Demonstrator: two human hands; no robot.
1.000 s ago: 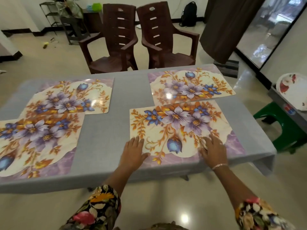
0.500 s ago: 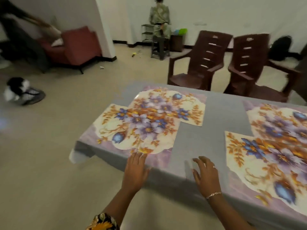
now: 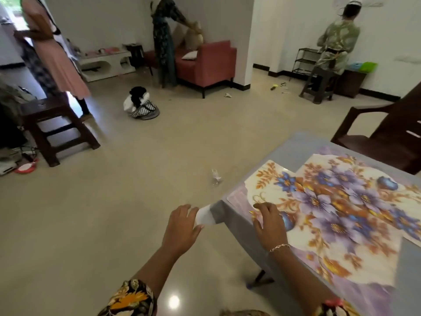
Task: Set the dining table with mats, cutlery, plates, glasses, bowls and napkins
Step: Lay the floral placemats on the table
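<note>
Two floral place mats lie overlapping on the left end of the table, a near mat (image 3: 319, 226) and a far mat (image 3: 364, 179). A grey cloth (image 3: 303, 142) covers the table. My right hand (image 3: 271, 226) rests with bent fingers on the near mat's left corner. My left hand (image 3: 182, 226) is off the table's end and pinches the cloth's hanging corner (image 3: 205, 215), whose white underside shows. No cutlery, plates, glasses, bowls or napkins are in view.
A brown plastic chair (image 3: 385, 137) stands at the table's far side. On the floor lie a clear wrapper (image 3: 216, 176) and a bag (image 3: 142, 106); a dark stool (image 3: 54, 124) stands left. Three people stand at the back, near a red sofa (image 3: 205, 65).
My view has swung left along the table. Both hands moved from the right-hand mat to the left end; my left hand left the table top and took the cloth's corner.
</note>
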